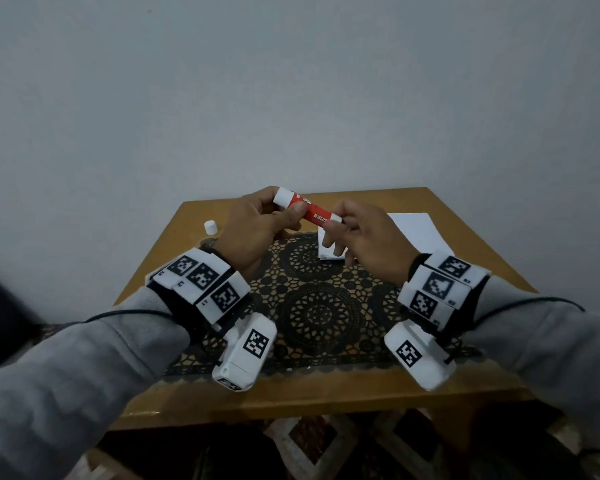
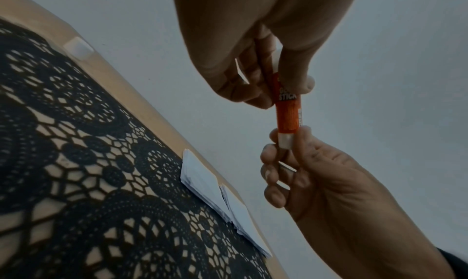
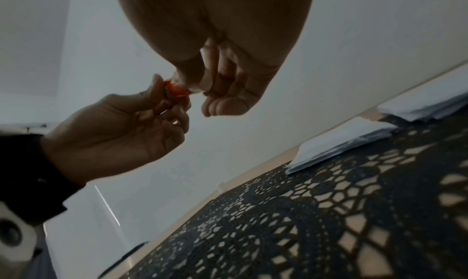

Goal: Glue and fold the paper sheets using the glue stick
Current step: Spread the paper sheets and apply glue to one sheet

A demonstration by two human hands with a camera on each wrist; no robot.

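An orange glue stick [image 1: 312, 211] with white ends is held in the air over the far part of the table. My left hand [image 1: 284, 206] grips its upper half between thumb and fingers. My right hand [image 1: 338, 223] pinches the white base knob [image 2: 285, 141] at the other end. In the left wrist view the glue stick [image 2: 287, 113] runs between the two hands. A small white cap [image 1: 210, 226] lies on the table to the left. A folded paper stack [image 1: 329, 256] lies under the hands, and flat white sheets [image 1: 413, 230] lie to its right.
The small wooden table [image 1: 326, 393] stands against a pale wall and carries a black lace mat [image 1: 312, 306] across its middle. The cap [image 2: 78, 48] sits on bare wood near the mat's far edge. Patterned floor shows below the table's front edge.
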